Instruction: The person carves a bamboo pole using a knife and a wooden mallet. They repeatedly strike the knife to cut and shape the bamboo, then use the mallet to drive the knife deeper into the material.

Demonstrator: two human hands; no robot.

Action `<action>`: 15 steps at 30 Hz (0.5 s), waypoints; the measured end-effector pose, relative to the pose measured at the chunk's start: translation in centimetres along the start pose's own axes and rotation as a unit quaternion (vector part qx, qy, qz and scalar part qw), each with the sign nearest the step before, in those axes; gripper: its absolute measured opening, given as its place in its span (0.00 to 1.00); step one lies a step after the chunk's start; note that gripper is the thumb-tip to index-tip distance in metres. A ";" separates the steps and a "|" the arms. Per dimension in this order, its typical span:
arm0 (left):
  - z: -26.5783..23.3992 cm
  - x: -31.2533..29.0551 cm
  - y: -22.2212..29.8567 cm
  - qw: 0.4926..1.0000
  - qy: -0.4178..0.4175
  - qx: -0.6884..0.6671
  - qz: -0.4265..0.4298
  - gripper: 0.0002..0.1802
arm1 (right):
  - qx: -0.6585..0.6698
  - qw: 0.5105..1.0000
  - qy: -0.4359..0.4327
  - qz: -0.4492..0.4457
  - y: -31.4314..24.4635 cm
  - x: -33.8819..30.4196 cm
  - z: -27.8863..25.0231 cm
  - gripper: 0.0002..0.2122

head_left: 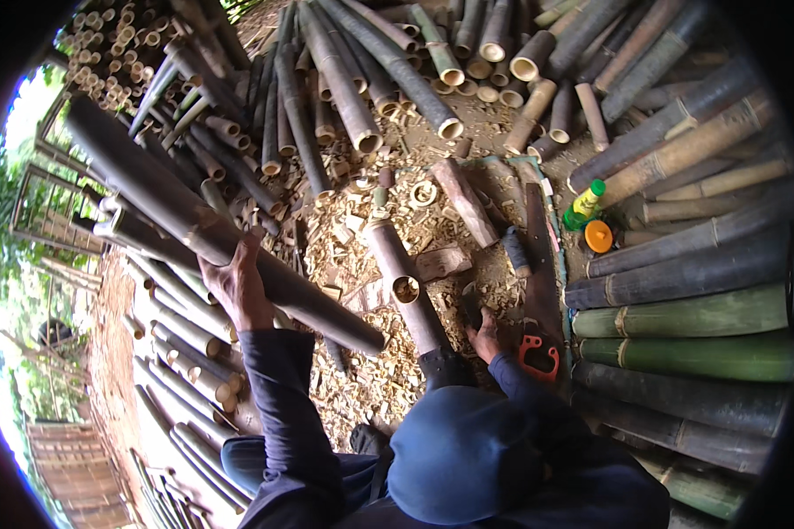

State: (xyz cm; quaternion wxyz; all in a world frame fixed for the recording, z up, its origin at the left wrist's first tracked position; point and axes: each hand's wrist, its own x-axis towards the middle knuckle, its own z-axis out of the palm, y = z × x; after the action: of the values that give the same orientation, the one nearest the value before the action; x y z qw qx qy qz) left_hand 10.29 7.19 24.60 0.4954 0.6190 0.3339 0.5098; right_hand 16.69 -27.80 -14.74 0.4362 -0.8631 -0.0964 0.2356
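Note:
My left hand [238, 286] is wrapped round a long dark bamboo pole [150, 181], which slants from the upper left down to the middle. Beside its lower end, a shorter bamboo piece [425, 324] shows a round open end. Another length of bamboo [386, 242] lies just beyond it. My right hand [483, 337] is closed on a dark, flat, blade-like tool [471, 304]; its exact kind is unclear. To the right of that hand lies a handsaw [538, 264] with an orange-red handle [538, 357].
Bamboo chips [344, 225] cover the ground. Cut bamboo poles lie in piles at the back [335, 79], left [190, 353] and right [688, 317]. A green-capped bottle [584, 208] and an orange round lid [598, 236] stand near the right pile. Wood blocks [463, 203] lie among the chips.

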 end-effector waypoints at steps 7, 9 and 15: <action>-18.4 -3.2 -21.3 0.894 -0.008 0.418 -0.158 0.35 | -0.033 0.998 0.025 -0.047 -2.7 -0.2 -1.3 0.32; -21.8 -7.9 -26.4 0.898 0.029 0.401 -0.180 0.41 | -0.045 0.996 0.026 -0.066 -1.2 0.0 -1.2 0.31; -18.2 -12.8 -20.9 0.770 -0.034 0.625 -0.122 0.45 | -0.029 0.998 -0.051 -0.031 -5.0 -0.7 -6.1 0.26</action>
State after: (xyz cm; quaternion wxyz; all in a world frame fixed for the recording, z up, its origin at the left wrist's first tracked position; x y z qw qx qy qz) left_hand -8.55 6.41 0.65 0.0681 0.7632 0.6343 0.1026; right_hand 19.30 -29.31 -7.42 0.4122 -0.8591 -0.1518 0.2627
